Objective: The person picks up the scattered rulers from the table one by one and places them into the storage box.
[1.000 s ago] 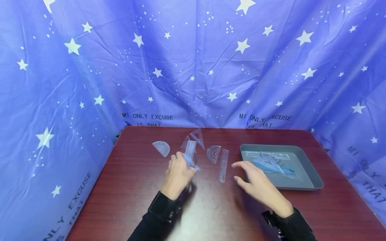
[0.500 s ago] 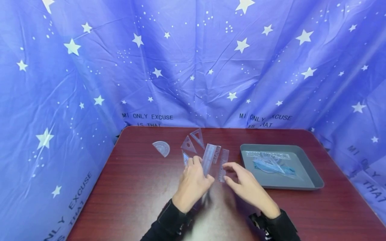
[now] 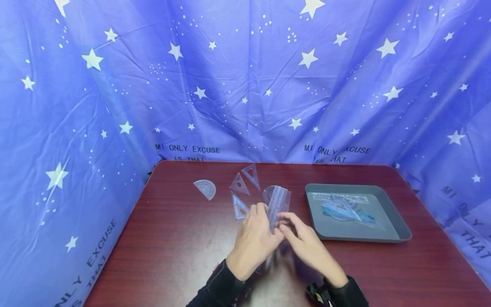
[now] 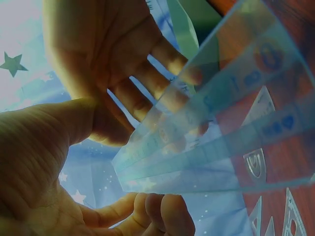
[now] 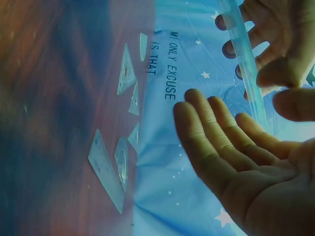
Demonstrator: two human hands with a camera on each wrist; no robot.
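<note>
My left hand [image 3: 253, 238] pinches a clear bluish ruler [image 3: 277, 207] by its near end, its far end slanting up. In the left wrist view the ruler [image 4: 231, 132] crosses the picture, thumb above and fingers below its near end. Close against that end comes my right hand [image 3: 307, 245]. Its fingers [image 5: 216, 132] stay extended in the right wrist view, beside the ruler [image 5: 244, 54] seen edge-on. Under the held ruler lie a protractor [image 3: 267, 194], partly hidden, and another clear ruler [image 3: 287, 199].
Left of the hands lie several clear set squares, the nearest set square [image 3: 235, 208] beside my left knuckles. Farther left lies a second protractor [image 3: 206, 189]. On the right a grey tray [image 3: 397, 217] holds clear and blue rulers and drawing pieces. A starry curtain [image 3: 245, 85] hangs behind the table.
My left hand has carried the ruler rightward from the set squares to above the protractor and the other ruler. My right hand has moved left, from beside the tray to the held ruler.
</note>
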